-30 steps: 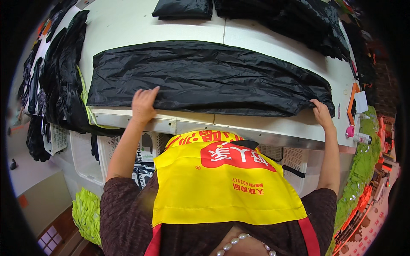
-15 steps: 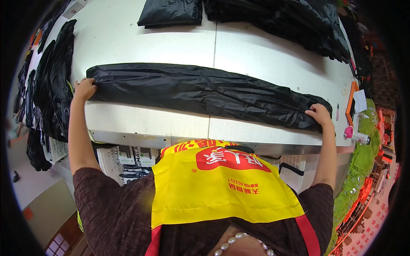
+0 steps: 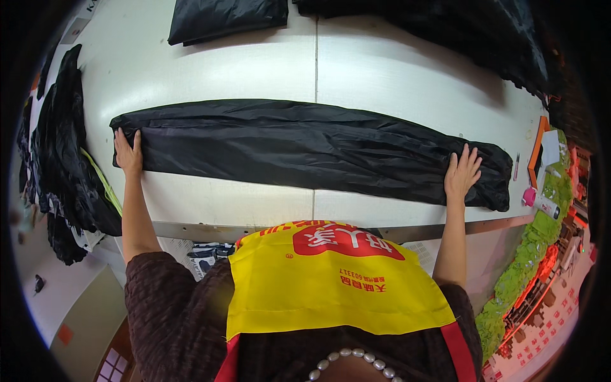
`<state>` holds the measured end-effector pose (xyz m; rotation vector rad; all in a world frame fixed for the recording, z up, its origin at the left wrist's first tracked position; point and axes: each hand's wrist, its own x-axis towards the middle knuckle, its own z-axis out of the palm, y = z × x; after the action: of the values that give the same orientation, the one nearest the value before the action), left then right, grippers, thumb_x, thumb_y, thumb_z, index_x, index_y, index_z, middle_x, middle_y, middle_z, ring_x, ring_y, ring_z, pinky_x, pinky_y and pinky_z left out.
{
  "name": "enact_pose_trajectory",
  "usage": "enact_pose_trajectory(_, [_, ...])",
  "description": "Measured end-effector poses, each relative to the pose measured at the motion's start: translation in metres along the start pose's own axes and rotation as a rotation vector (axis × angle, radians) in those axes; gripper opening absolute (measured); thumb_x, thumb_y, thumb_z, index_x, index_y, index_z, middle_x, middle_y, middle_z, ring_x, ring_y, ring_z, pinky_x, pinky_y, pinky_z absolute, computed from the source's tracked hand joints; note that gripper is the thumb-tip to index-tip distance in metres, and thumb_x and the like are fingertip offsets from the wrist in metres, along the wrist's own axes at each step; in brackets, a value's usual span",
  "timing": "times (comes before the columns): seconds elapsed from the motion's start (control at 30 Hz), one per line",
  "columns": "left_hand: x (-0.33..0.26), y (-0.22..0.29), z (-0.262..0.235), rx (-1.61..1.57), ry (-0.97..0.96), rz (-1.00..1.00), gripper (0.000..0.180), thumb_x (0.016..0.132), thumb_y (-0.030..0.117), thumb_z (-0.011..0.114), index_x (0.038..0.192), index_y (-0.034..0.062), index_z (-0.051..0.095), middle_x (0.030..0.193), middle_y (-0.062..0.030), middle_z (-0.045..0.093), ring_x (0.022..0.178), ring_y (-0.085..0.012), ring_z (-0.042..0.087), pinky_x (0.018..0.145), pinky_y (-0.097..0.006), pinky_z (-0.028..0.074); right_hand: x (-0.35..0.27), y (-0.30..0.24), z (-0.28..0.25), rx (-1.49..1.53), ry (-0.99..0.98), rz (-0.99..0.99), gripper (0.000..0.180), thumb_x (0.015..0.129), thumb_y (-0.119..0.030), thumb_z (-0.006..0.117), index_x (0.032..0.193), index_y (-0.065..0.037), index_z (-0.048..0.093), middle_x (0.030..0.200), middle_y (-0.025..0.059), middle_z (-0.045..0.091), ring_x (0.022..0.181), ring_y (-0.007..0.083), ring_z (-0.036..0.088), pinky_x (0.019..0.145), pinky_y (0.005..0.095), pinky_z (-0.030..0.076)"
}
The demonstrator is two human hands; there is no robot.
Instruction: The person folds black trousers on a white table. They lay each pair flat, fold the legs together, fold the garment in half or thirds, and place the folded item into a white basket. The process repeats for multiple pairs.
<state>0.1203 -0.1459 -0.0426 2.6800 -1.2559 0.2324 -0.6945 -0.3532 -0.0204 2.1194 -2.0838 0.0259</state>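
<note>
A long strip of folded, shiny black fabric [image 3: 286, 140] lies across the white table [image 3: 254, 70] in front of me, creased along its length and more crumpled toward its right end. My left hand [image 3: 129, 151] rests on the left end of the strip, thumb and fingers apart. Near the right end, my right hand [image 3: 463, 173] lies flat on the fabric with its fingers spread. Neither hand grips anything.
At the far side sit a folded black bundle [image 3: 229, 20] and a larger black fabric heap [image 3: 439, 28]. More black fabric [image 3: 60, 140] drapes over the left edge. By the right edge are an orange-edged object [image 3: 538, 151], a pink-capped bottle [image 3: 541, 202] and a green pile [image 3: 538, 239].
Both hands have gone from gripping the strip's ends to lying open on it. My right hand has moved inward from the end, and the strip looks wider and flatter.
</note>
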Motion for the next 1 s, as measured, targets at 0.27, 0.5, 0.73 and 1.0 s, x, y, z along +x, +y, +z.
enact_pose_trajectory(0.27, [0.006,0.018,-0.007,0.176,-0.102,-0.307,0.080,0.080,0.072,0.034,0.143,0.0236,0.025,0.148,-0.0058,0.024,0.136,-0.0255,0.021,0.103,-0.056,0.016,0.021,-0.002,0.014,0.146,0.057,0.050,0.050,0.092,-0.041,0.041,0.129,-0.008,0.040,0.136,0.0156,0.036,0.129,0.0321,0.027,0.106,0.0453,0.020])
enact_pose_trajectory(0.5, [-0.007,0.024,0.004,-0.115,0.386,-0.693,0.089,0.077,0.058,0.059,0.136,-0.0008,0.030,0.137,-0.0315,0.029,0.129,-0.0418,0.027,0.105,-0.048,0.026,0.031,-0.003,-0.008,0.063,0.020,0.048,0.045,0.092,-0.038,0.045,0.125,-0.007,0.045,0.130,0.0155,0.044,0.123,0.0338,0.036,0.102,0.0459,0.027])
enact_pose_trajectory(0.73, [-0.017,0.023,0.013,-1.553,-0.094,-1.164,0.039,0.079,0.015,0.064,0.115,0.0042,0.053,0.110,-0.0130,0.059,0.097,-0.0303,0.059,0.084,-0.048,0.049,-0.065,-0.166,-0.086,0.638,0.183,-0.694,0.057,0.074,-0.026,0.065,0.122,-0.001,0.049,0.131,0.0159,0.044,0.128,0.0345,0.034,0.106,0.0472,0.026])
enact_pose_trajectory(1.0, [0.077,0.109,-0.176,-1.799,0.040,-0.295,0.040,0.082,0.015,0.058,0.117,-0.0024,0.054,0.117,-0.0161,0.058,0.109,-0.0301,0.054,0.097,-0.045,0.042,-0.082,-0.251,-0.059,0.429,-0.125,-0.872,0.085,0.080,-0.061,0.050,0.138,-0.001,0.031,0.144,0.0212,0.026,0.134,0.0392,0.018,0.107,0.0541,0.012])
